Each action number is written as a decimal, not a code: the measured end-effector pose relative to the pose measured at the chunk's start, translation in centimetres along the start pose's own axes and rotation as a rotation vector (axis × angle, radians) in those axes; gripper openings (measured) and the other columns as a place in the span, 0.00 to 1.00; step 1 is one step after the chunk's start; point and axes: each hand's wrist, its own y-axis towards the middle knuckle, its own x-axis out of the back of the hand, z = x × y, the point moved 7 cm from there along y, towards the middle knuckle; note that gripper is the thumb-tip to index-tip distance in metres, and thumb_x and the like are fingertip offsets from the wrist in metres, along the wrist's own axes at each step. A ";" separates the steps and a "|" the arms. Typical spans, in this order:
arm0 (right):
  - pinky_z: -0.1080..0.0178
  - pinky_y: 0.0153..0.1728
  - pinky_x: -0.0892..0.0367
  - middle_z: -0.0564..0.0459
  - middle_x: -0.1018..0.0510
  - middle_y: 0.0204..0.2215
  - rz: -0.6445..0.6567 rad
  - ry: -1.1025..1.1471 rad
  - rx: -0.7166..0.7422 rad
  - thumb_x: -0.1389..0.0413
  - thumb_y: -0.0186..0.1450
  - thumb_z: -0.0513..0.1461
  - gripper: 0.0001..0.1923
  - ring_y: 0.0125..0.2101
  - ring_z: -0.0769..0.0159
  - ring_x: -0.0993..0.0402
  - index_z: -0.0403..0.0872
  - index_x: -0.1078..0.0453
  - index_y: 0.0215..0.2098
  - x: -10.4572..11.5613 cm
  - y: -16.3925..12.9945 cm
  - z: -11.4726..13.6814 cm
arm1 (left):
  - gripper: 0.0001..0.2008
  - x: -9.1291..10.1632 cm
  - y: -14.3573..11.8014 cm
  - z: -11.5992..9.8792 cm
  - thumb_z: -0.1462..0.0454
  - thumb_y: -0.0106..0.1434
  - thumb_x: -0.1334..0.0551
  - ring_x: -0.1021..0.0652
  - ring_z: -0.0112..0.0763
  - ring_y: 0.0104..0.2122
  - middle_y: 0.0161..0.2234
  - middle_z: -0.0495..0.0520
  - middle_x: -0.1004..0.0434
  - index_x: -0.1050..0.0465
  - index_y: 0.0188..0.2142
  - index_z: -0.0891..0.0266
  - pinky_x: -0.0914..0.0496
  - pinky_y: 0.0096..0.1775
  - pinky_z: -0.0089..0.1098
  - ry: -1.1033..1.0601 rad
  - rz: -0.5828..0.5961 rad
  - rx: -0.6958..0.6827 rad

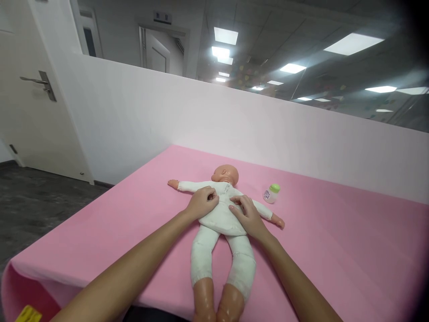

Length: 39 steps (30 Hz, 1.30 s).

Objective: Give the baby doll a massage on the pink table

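Observation:
A baby doll [221,232] in a white one-piece suit lies on its back on the pink table [335,250], head away from me, arms spread, bare feet at the near edge. My left hand [202,202] rests on the doll's chest at its left side, fingers curled and pinching the white fabric. My right hand [247,212] lies on the other side of the chest, fingertips pressed on the suit. Both hands meet near the suit's middle seam. A small white bottle with a green cap [271,193] lies on the table just right of the doll's shoulder.
A pale pink partition wall [268,129] runs along the table's far edge, with glass above it. A white door with a metal handle [40,82] stands at the left. Dark floor [40,197] lies left of the table. A yellow tag [28,314] shows at the table's near left corner.

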 end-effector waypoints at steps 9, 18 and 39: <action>0.44 0.58 0.34 0.50 0.24 0.49 -0.001 -0.007 0.020 0.44 0.70 0.51 0.13 0.55 0.51 0.32 0.56 0.28 0.49 -0.1 0.1 -0.2 | 0.11 0.0 -0.1 0.0 0.63 0.62 0.42 0.34 0.31 0.27 0.25 0.48 0.34 0.41 0.24 0.60 0.40 0.31 0.34 -0.006 -0.004 0.000; 0.45 0.60 0.35 0.50 0.27 0.50 -0.004 -0.004 0.024 0.44 0.70 0.49 0.13 0.56 0.52 0.32 0.57 0.28 0.50 -0.2 0.1 -0.7 | 0.11 -0.1 -0.1 0.1 0.64 0.62 0.42 0.33 0.31 0.27 0.25 0.47 0.34 0.41 0.24 0.60 0.41 0.31 0.34 0.009 -0.001 0.004; 0.45 0.60 0.35 0.51 0.27 0.51 0.010 0.010 0.012 0.44 0.71 0.50 0.12 0.56 0.52 0.31 0.57 0.29 0.50 0.1 0.0 -0.1 | 0.11 0.0 0.1 -0.2 0.64 0.61 0.42 0.34 0.30 0.27 0.25 0.47 0.34 0.42 0.24 0.60 0.41 0.32 0.34 0.020 0.018 -0.007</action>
